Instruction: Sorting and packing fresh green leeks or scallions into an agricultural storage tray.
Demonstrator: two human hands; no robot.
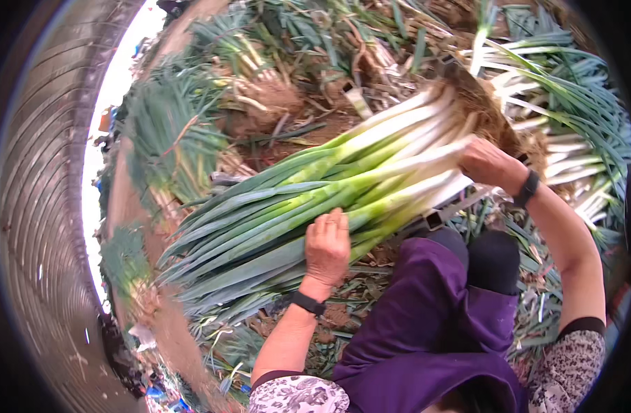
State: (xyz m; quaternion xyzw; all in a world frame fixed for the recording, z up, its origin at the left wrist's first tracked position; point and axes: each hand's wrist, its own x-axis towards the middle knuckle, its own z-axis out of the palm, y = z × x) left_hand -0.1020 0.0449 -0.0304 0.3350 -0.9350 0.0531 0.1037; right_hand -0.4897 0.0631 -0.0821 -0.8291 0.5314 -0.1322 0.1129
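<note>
A big bundle of long green onions lies slantwise before my knees, with white stalks to the upper right and blue-green leaves to the lower left. My right hand grips a white stalk near the root end, fingers curled around it. Lower down, my left hand has its fingers bent over the green leaves at the bundle's near side. Beyond the roots stands a brownish metal plate. A square metal tube end pokes out beneath the near side of the bundle.
More green onions with white stalks are piled at right. Untrimmed bunches with soil-covered roots lie at the back, and others at left. Leaf scraps litter the ground by my knees. A ribbed curved wall rises far left.
</note>
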